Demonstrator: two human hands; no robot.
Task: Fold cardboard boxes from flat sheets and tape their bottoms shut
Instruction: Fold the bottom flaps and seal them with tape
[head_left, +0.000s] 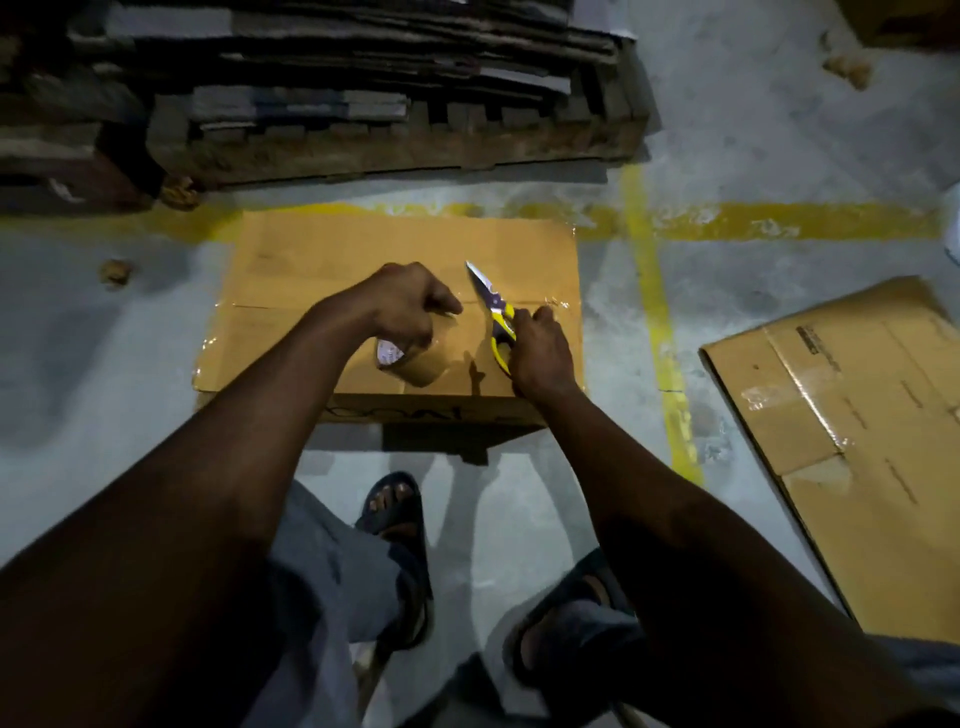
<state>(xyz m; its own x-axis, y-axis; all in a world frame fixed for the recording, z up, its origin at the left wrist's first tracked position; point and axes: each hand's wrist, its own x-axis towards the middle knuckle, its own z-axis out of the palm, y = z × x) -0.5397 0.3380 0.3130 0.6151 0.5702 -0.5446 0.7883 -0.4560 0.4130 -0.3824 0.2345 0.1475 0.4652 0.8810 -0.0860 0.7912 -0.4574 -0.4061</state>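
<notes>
Box (311, 249): stands bottom-up on the floor in front of the person's feet, its flaps folded shut; every place below is given from it.
Seam (270, 305): runs left to right across the middle of the box's top face, with glossy tape showing at its right end.
Left hand (402, 304): over the box's centre, just above the seam, fingers curled round the tape roll and thumb pointing right.
Tape roll (415, 364): hangs under that hand, near the box's front edge; whether a strip runs from it to the seam cannot be told.
Scissors (491, 304): right of the box's centre, long axis slanting from the front edge up and leftward, tip lying beyond the seam; the blades read as one point, so they look closed or nearly so.
Right hand (535, 353): by the box's right front corner, gripping the yellow handles, forefinger stretched toward the seam.
Deciding relation: the blades lie just right of the left thumb, so any cut would likely fall between the roll and the taped right end, and the right hand is nearer.
Flat sheet (857, 441): lies on the floor well right of the box, unfolded.
</notes>
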